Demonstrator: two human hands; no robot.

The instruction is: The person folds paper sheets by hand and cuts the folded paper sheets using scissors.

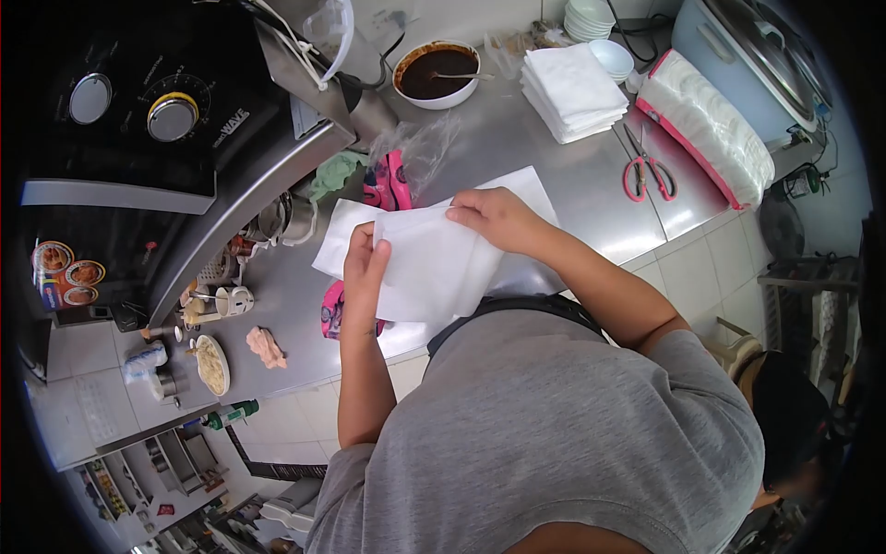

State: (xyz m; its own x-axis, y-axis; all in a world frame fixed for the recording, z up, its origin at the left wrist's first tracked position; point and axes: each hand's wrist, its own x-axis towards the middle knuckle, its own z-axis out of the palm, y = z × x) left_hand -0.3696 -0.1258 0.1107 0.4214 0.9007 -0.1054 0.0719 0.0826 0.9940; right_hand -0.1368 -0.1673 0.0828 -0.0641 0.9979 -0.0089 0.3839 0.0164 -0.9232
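We have the left hand and right hand pinching edges of the white sheets over the desk; probably light, limp, best held by opposite edges, though layering is unclear.

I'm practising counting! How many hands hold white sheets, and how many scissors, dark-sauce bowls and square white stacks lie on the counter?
Hands on white sheets: 2 (left hand, right hand)
Scissors: 1
Dark-sauce bowl: 1
Square white stack: 1
Total: 5
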